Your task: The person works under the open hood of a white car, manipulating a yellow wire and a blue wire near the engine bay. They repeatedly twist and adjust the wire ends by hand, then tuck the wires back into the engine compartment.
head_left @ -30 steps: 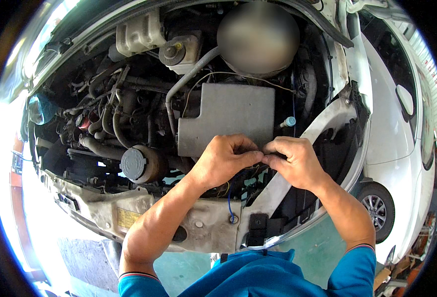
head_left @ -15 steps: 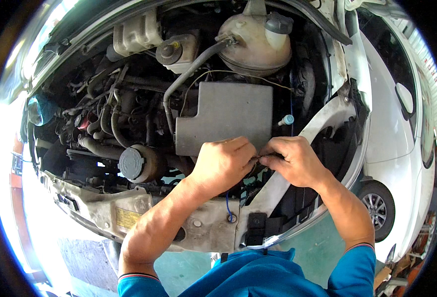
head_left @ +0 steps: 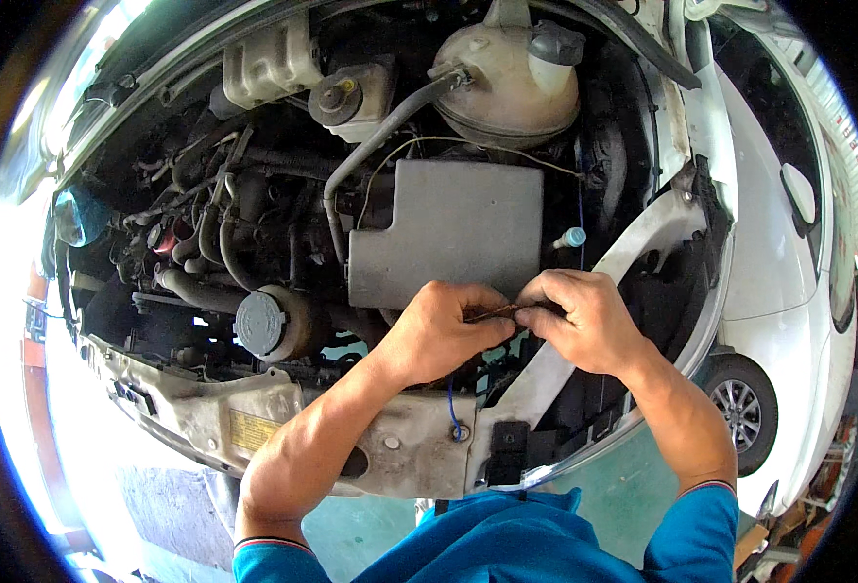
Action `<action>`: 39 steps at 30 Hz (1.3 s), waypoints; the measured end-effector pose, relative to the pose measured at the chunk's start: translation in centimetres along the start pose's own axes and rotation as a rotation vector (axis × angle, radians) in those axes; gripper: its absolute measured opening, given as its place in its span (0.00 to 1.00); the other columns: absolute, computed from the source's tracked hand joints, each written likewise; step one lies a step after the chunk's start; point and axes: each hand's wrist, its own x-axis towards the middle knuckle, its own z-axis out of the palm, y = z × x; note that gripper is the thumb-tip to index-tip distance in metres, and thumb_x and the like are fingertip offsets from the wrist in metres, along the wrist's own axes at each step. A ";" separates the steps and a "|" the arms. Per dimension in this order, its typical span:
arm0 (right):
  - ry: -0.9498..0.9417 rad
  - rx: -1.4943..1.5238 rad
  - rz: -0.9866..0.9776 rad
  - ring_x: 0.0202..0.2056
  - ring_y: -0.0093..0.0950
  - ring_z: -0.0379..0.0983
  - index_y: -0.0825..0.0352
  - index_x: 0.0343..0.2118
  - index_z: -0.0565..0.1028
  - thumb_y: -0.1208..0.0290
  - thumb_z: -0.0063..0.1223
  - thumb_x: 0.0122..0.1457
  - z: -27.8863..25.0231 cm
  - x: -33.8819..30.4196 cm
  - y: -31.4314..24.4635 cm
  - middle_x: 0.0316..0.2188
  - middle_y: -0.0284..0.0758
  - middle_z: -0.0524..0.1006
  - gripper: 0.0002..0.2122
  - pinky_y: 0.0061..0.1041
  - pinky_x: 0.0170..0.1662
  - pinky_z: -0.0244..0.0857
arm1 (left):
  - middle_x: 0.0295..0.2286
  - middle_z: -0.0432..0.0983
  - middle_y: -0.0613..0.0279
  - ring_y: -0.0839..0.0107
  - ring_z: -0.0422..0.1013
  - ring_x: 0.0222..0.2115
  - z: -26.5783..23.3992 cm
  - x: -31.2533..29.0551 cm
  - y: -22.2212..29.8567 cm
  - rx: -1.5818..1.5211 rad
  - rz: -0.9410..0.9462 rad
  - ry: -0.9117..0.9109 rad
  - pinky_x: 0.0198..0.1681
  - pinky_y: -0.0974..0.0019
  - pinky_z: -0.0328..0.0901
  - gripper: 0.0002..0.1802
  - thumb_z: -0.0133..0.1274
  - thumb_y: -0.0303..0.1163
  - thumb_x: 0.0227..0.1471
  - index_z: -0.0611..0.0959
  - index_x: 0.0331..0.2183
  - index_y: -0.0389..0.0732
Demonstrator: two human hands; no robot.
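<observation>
Both hands meet at the front edge of a grey plastic cover point(head_left: 468, 228) in an open engine bay. My left hand point(head_left: 441, 330) is closed, thumb and fingers round a thin dark wire point(head_left: 489, 314). Opposite it, my right hand point(head_left: 584, 319) pinches the same wire between thumb and fingertips. The stretch between the two hands is short, and the rest is hidden by the fingers. Below my left hand, a blue wire point(head_left: 452, 408) runs down to a bolt on the pale front crossmember point(head_left: 405, 466).
Behind the cover stand a yellowed round tank point(head_left: 507, 92) with a black cap and a smaller reservoir point(head_left: 351, 107). A grey-capped reservoir point(head_left: 260, 324) sits left of my left forearm. A pale diagonal brace point(head_left: 633, 233) passes by my right hand. A white car point(head_left: 779, 282) is parked at the right.
My left hand has turned a little, so more of the wire shows between thumb and fingers. The right hand keeps its pinch. The whole view has shifted slightly.
</observation>
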 end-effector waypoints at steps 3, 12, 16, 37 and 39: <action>-0.007 -0.001 -0.009 0.29 0.42 0.80 0.69 0.32 0.78 0.74 0.65 0.55 -0.1 0.0 -0.1 0.27 0.42 0.81 0.07 0.35 0.32 0.72 | 0.28 0.82 0.63 0.80 0.73 0.28 -0.4 0.0 0.7 -0.173 -0.120 -0.050 0.30 0.71 0.70 0.14 0.63 0.34 0.57 0.87 0.42 0.33; -0.014 -0.015 -0.023 0.29 0.42 0.80 0.69 0.31 0.78 0.73 0.65 0.55 -0.1 0.2 -0.1 0.27 0.43 0.81 0.06 0.35 0.32 0.73 | 0.30 0.82 0.64 0.81 0.74 0.29 -0.1 0.1 0.5 -0.177 -0.082 0.042 0.31 0.74 0.69 0.12 0.63 0.32 0.58 0.88 0.41 0.35; -0.015 -0.010 0.000 0.29 0.43 0.80 0.70 0.31 0.78 0.73 0.64 0.55 -0.1 0.2 -0.1 0.27 0.43 0.81 0.07 0.35 0.32 0.72 | 0.33 0.83 0.62 0.77 0.76 0.31 0.5 0.1 -0.6 -0.032 0.129 0.148 0.33 0.70 0.71 0.12 0.64 0.29 0.55 0.87 0.40 0.35; -0.064 -0.002 0.039 0.32 0.47 0.80 0.71 0.32 0.78 0.72 0.64 0.56 -0.7 0.6 -0.4 0.28 0.47 0.81 0.08 0.38 0.34 0.72 | 0.34 0.80 0.59 0.57 0.79 0.31 0.4 0.5 -0.5 0.651 0.726 0.291 0.33 0.60 0.75 0.12 0.63 0.23 0.45 0.86 0.37 0.40; -0.057 -0.034 0.039 0.32 0.47 0.80 0.71 0.32 0.78 0.71 0.64 0.56 -0.6 0.5 -0.3 0.28 0.46 0.81 0.08 0.38 0.34 0.72 | 0.34 0.80 0.59 0.58 0.79 0.31 0.3 0.6 -0.6 0.672 0.707 0.263 0.33 0.60 0.75 0.12 0.63 0.24 0.46 0.85 0.37 0.40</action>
